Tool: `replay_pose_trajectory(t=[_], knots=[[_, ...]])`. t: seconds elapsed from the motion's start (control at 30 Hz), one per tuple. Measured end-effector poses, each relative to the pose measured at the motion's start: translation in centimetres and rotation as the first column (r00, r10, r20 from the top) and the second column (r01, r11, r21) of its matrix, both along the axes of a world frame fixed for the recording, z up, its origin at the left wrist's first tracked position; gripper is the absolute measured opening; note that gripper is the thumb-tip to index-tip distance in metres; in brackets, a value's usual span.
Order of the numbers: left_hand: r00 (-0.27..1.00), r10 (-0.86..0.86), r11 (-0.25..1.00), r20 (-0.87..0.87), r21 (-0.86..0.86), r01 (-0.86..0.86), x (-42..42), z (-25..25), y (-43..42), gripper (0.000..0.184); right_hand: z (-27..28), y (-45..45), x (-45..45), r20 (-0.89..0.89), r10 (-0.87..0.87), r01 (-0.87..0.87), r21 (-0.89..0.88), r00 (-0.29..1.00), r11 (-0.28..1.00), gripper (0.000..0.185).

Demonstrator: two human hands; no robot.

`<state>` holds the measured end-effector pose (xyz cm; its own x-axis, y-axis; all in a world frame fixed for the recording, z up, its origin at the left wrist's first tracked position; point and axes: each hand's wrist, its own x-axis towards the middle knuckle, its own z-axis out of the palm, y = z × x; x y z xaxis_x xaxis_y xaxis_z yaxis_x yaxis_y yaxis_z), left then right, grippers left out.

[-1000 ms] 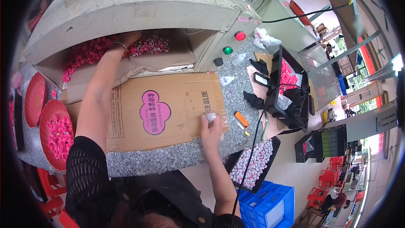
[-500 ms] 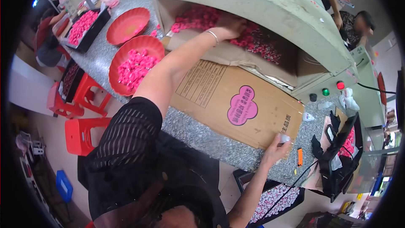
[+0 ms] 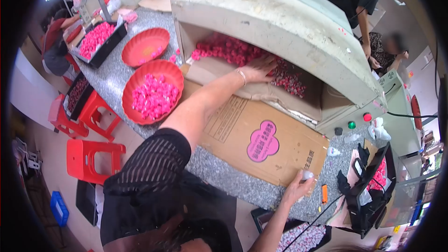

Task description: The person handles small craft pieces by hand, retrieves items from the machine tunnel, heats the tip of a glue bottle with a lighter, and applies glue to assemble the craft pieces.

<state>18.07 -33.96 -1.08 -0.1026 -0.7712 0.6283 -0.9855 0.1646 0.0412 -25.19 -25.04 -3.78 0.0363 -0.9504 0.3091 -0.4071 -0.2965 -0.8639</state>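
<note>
Pink pieces [image 3: 155, 100] heaped in near red bowl [image 3: 127, 95], few bits in far bowl [image 3: 147, 42], black tray [image 3: 108, 52] also full, more pieces [image 3: 224, 49] inside hood [image 3: 280, 32], left hand [image 3: 260, 70] reaching in at them, grip unclear, right hand [image 3: 296, 189] well apart, gripping white item [image 3: 307, 175] at cardboard [image 3: 294, 151] edge.

White item [image 3: 307, 175] in right hand [image 3: 297, 189] partly hidden, kind unclear.
</note>
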Motion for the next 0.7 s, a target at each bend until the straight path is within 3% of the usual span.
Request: replay_pose_trajectory(t=[0.07, 0.13, 0.23, 0.37, 0.47, 0.57, 0.67, 0.7], knots=[[0.996, 0.023, 0.999, 0.091, 0.020, -0.025, 0.7, 0.8, 1.1, 0.047, 0.5, 0.1, 0.0, -0.005, -0.009, 0.009, -0.011, 1.000, 1.000, 0.018], [0.986, 0.119, 0.975, -0.118, 0.202, -0.093, 1.4, 1.6, 2.0, 0.045, 0.1, 0.0, -0.1, 0.022, -0.030, 0.031, -0.020, 0.999, 0.999, 0.019], [0.965, 0.262, 0.964, -0.019, 0.042, -0.261, 3.5, 2.3, 3.4, 0.045, -0.2, -0.1, -0.1, -0.015, -0.050, 0.050, -0.038, 0.999, 0.998, 0.021], [0.928, 0.362, 0.929, 0.090, 0.047, -0.367, 5.0, 4.2, 4.2, 0.039, -0.1, -0.1, -0.2, -0.092, -0.086, 0.079, -0.076, 0.992, 0.994, 0.023], [0.951, 0.305, 0.948, 0.051, -0.109, -0.298, 2.8, 5.4, 3.3, 0.036, 0.5, 0.1, -0.2, -0.164, -0.084, 0.075, -0.061, 0.983, 0.995, 0.021], [0.992, 0.123, 0.983, 0.008, 0.139, -0.123, 1.1, 4.4, 2.2, 0.035, 0.3, 0.1, -0.2, -0.148, -0.095, 0.083, -0.082, 0.984, 0.993, 0.022], [0.996, 0.074, 0.985, -0.040, 0.157, -0.067, -0.7, 3.6, 1.2, 0.035, 0.0, 0.0, -0.2, -0.094, -0.094, 0.091, -0.034, 0.991, 0.995, 0.022], [0.993, 0.113, 0.978, 0.036, 0.170, -0.117, -0.8, 3.1, 0.8, 0.036, 0.0, 0.1, -0.2, -0.099, -0.094, 0.090, -0.043, 0.991, 0.995, 0.022]])
